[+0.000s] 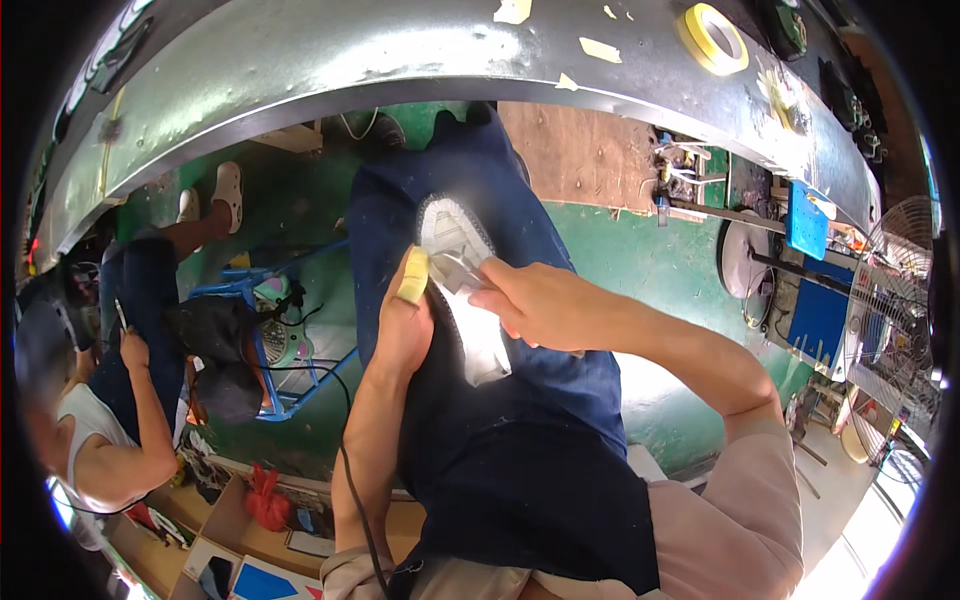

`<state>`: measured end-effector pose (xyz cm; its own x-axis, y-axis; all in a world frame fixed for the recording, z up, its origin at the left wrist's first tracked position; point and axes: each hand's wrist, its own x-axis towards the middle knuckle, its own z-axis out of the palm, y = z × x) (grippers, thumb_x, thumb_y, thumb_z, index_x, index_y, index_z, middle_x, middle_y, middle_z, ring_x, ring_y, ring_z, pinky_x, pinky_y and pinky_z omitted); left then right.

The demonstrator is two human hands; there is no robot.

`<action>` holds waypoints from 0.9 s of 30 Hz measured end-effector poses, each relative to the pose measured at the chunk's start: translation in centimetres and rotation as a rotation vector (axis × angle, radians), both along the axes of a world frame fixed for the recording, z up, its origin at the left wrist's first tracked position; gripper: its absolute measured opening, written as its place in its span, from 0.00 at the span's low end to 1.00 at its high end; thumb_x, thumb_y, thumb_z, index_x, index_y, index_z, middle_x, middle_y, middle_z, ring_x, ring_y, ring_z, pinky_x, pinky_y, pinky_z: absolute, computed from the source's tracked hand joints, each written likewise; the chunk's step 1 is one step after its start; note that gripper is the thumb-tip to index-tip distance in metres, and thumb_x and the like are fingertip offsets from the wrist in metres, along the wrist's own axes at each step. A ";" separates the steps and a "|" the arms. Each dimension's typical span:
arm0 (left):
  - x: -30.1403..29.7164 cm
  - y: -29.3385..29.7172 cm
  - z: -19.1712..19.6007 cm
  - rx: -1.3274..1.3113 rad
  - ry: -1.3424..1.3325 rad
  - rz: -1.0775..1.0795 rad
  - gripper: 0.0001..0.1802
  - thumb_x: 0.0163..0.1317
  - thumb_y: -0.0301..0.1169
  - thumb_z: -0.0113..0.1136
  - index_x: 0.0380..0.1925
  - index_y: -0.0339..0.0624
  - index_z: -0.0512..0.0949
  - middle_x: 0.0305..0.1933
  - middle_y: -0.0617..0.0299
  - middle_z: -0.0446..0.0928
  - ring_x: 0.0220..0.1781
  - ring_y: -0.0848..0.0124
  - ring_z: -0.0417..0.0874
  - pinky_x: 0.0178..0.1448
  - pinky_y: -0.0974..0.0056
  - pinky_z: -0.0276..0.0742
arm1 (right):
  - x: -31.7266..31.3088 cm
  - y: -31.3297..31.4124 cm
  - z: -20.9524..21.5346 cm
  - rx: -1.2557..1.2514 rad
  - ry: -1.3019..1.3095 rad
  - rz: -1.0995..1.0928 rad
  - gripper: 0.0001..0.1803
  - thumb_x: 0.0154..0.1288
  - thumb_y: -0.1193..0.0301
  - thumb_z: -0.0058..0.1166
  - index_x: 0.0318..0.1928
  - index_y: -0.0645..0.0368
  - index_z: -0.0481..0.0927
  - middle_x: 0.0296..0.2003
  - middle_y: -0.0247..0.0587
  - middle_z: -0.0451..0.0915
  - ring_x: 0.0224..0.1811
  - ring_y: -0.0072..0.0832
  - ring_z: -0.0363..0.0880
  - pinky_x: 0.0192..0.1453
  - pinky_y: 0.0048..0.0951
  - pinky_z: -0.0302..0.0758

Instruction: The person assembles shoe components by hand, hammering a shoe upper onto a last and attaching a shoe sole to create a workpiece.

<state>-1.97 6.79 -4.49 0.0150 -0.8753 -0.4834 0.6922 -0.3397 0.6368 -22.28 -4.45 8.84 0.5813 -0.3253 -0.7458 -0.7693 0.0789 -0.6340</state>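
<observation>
A white shoe (478, 330) with a dark stitched-looking edge lies lengthwise on my lap, its toe pointing away from me. My left hand (402, 325) grips the shoe's left side, and yellow tape (413, 276) is wrapped round one of its digits. My right hand (535, 300) is closed over the shoe's right side, the fingertips at its middle. A pale greyish piece shows at those fingertips; whether it is a tool or part of the shoe I cannot make out. Glare washes out the heel end.
A metal bench (400, 55) curves across the front, bearing a yellow tape roll (712, 40) and tape scraps. At left another person (120, 420) sits by a blue metal stool (290, 390). A wire-caged fan (895, 290) stands at right. A black cable (348, 450) runs beside my left arm.
</observation>
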 end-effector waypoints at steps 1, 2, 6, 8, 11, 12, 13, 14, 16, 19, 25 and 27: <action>-0.2 0.1 -0.6 0.062 -0.054 -0.001 0.27 0.88 0.31 0.46 0.81 0.35 0.65 0.79 0.52 0.74 0.82 0.60 0.71 0.88 0.55 0.58 | -0.3 1.7 -1.8 0.003 0.006 -0.003 0.19 0.90 0.54 0.45 0.49 0.60 0.70 0.29 0.48 0.85 0.28 0.45 0.88 0.32 0.49 0.80; -0.9 -0.4 -0.4 0.048 -0.052 0.034 0.27 0.87 0.29 0.44 0.81 0.33 0.64 0.78 0.51 0.74 0.80 0.60 0.73 0.86 0.56 0.64 | -0.8 3.0 -3.6 -0.202 -0.099 -0.094 0.19 0.89 0.55 0.46 0.49 0.60 0.69 0.28 0.51 0.85 0.29 0.49 0.88 0.32 0.51 0.80; -2.0 -1.2 0.6 0.195 -0.122 0.097 0.28 0.85 0.22 0.42 0.81 0.32 0.63 0.76 0.50 0.75 0.77 0.60 0.77 0.81 0.57 0.71 | -0.2 8.9 -7.1 -0.345 -0.324 -0.398 0.15 0.88 0.61 0.50 0.51 0.62 0.71 0.30 0.56 0.85 0.33 0.58 0.87 0.37 0.55 0.79; -2.4 -1.0 -0.9 0.126 -0.335 0.123 0.27 0.80 0.19 0.43 0.78 0.30 0.65 0.70 0.49 0.80 0.70 0.61 0.83 0.74 0.59 0.78 | -0.8 9.4 -6.8 -0.188 -0.466 -0.433 0.13 0.89 0.64 0.47 0.56 0.63 0.73 0.30 0.44 0.85 0.30 0.38 0.88 0.38 0.38 0.82; -3.0 -0.9 -0.7 -0.102 -0.720 -0.007 0.26 0.76 0.19 0.49 0.73 0.31 0.67 0.62 0.51 0.84 0.64 0.63 0.86 0.70 0.60 0.80 | -2.2 8.7 -4.1 0.063 -0.364 -0.761 0.15 0.90 0.64 0.44 0.60 0.64 0.75 0.31 0.39 0.84 0.30 0.26 0.84 0.37 0.31 0.80; -2.9 -1.4 -0.8 -0.129 -0.783 -0.029 0.25 0.73 0.23 0.58 0.69 0.32 0.69 0.58 0.50 0.86 0.60 0.61 0.89 0.67 0.59 0.80 | -2.8 8.5 -4.2 0.067 -0.340 -0.851 0.17 0.91 0.64 0.41 0.61 0.64 0.76 0.31 0.37 0.83 0.30 0.21 0.82 0.35 0.29 0.78; -2.8 -1.3 -0.6 -0.133 -0.787 -0.025 0.25 0.73 0.23 0.58 0.69 0.32 0.69 0.58 0.50 0.86 0.60 0.61 0.89 0.67 0.59 0.80 | -3.2 8.0 -4.0 0.094 -0.264 -0.907 0.18 0.91 0.62 0.41 0.61 0.63 0.76 0.32 0.38 0.84 0.29 0.22 0.83 0.31 0.26 0.76; -2.6 -1.4 -0.8 -0.130 -0.874 -0.074 0.24 0.77 0.24 0.54 0.71 0.32 0.67 0.59 0.50 0.86 0.60 0.63 0.88 0.66 0.60 0.81 | -4.1 8.2 -4.6 0.103 -0.300 -0.930 0.19 0.92 0.60 0.41 0.61 0.63 0.76 0.32 0.39 0.84 0.28 0.22 0.83 0.29 0.25 0.75; -2.7 -2.1 -1.4 -0.146 -0.979 -0.106 0.23 0.80 0.25 0.51 0.72 0.33 0.67 0.59 0.51 0.85 0.58 0.66 0.87 0.64 0.62 0.82 | -5.4 8.5 -6.4 0.107 -0.378 -0.978 0.23 0.92 0.56 0.39 0.62 0.64 0.76 0.33 0.40 0.84 0.27 0.22 0.84 0.26 0.22 0.73; -2.4 -3.3 -0.5 -0.100 -0.963 -0.205 0.25 0.80 0.26 0.53 0.74 0.35 0.67 0.61 0.51 0.85 0.60 0.66 0.87 0.65 0.63 0.81 | -5.8 8.6 -6.9 0.077 -0.388 -0.969 0.23 0.92 0.55 0.40 0.62 0.64 0.75 0.33 0.40 0.85 0.27 0.23 0.84 0.26 0.22 0.73; -2.9 -1.0 -1.1 0.024 -0.764 -0.156 0.24 0.85 0.40 0.54 0.73 0.39 0.68 0.64 0.49 0.83 0.66 0.57 0.86 0.68 0.57 0.80 | -6.3 9.0 -7.5 0.096 -0.409 -0.965 0.24 0.92 0.54 0.40 0.64 0.64 0.75 0.33 0.42 0.85 0.26 0.23 0.84 0.25 0.22 0.74; -2.6 -1.6 -0.7 0.152 -0.447 -0.072 0.27 0.88 0.47 0.45 0.73 0.39 0.70 0.64 0.48 0.84 0.65 0.55 0.87 0.68 0.54 0.82 | -6.6 8.4 -7.9 0.102 -0.429 -0.976 0.24 0.92 0.54 0.40 0.64 0.64 0.75 0.33 0.42 0.85 0.26 0.24 0.85 0.25 0.23 0.75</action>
<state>-4.55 5.18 -5.19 0.1927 -0.8015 -0.5661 0.3330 -0.4892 0.8061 -28.88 3.96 0.97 0.3240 -0.7388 -0.5909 -0.0593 0.6075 -0.7921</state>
